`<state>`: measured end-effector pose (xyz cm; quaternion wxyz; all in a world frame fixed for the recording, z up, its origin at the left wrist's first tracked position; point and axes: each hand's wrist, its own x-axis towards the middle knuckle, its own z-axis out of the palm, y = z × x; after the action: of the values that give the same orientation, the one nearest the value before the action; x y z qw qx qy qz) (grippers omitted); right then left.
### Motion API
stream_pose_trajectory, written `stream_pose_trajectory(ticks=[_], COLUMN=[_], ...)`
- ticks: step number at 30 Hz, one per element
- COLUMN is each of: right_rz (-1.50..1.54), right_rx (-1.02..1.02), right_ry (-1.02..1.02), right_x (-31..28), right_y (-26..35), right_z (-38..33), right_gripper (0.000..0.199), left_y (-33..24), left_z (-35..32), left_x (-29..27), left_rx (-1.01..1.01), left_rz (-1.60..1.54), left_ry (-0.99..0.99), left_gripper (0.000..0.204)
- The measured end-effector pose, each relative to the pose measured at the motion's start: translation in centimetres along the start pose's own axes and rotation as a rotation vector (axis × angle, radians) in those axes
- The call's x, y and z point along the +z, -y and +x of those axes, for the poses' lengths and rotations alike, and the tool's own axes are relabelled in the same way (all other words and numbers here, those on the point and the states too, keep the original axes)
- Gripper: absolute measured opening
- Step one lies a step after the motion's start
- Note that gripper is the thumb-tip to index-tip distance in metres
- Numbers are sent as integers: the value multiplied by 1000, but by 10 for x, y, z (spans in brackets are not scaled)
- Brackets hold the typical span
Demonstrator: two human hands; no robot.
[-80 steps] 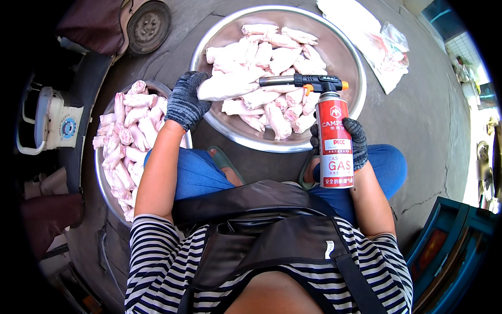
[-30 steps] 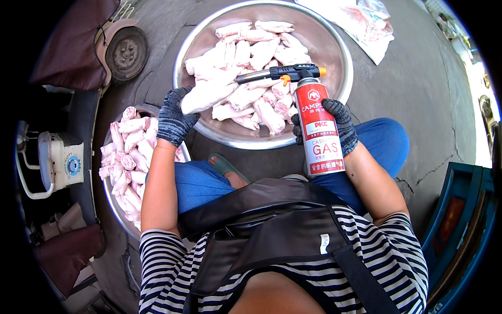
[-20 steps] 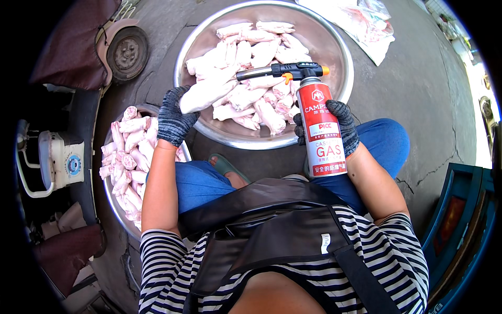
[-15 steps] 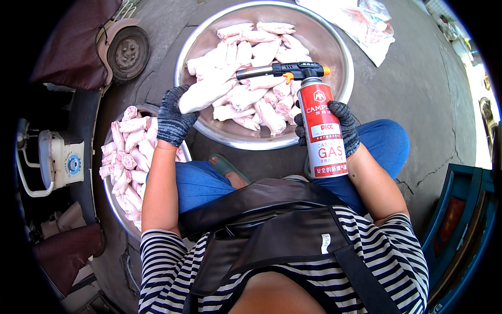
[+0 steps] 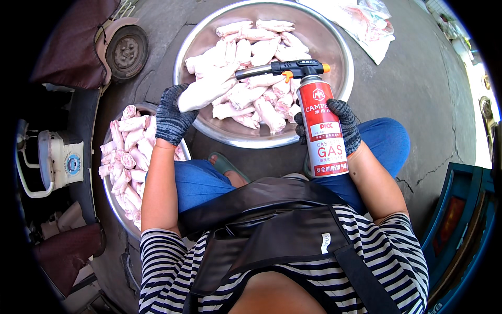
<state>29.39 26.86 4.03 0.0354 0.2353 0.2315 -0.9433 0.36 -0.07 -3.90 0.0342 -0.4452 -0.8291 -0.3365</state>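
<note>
My left hand (image 5: 174,118), in a dark grey knitted glove, is closed round one end of a pale pig's trotter (image 5: 206,91), whose other end points up and to the right over the large metal basin (image 5: 238,142). In my right hand (image 5: 346,125), gloved alike, is a gas torch (image 5: 322,131): a red and white canister with a black burner head. Its metal nozzle points left at the held trotter's upper part, close to it. I can make out no flame. Several more trotters (image 5: 269,115) lie heaped in the basin below.
A smaller metal basin (image 5: 116,213) full of trotters stands to the left, by my knee. Beyond it are a vehicle's wheel (image 5: 127,52) and a white plastic container (image 5: 65,156). A white plastic bag (image 5: 361,29) lies at the far right, and a teal box-like object (image 5: 455,209) stands nearer right.
</note>
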Motion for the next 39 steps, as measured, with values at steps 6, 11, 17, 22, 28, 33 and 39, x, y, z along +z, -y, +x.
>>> stream_pose_trajectory(ticks=[6,11,17,22,28,33,39], right_rz=[-4,1,-16,25,-6,2,52], right_rx=[-1,0,2,-20,-2,2,13], right_ry=[-15,-12,-16,-31,-19,-23,-28], right_x=[0,0,1,6,-1,0,-1], right_y=[1,0,1,-1,0,-1,-1], right_z=[0,-1,1,2,3,2,4], right_gripper=[69,69,69,63,70,70,70], left_y=[-2,0,1,2,4,6,12], left_z=[0,-2,0,0,-1,0,0], left_x=[0,1,3,4,4,6,10], left_rx=[-26,-47,-61,-61,-43,-96,-47], left_rz=[-24,-97,-141,-143,-97,-108,-52], left_ry=[13,10,19,20,31,66,61], left_gripper=[60,61,62,63,63,64,66])
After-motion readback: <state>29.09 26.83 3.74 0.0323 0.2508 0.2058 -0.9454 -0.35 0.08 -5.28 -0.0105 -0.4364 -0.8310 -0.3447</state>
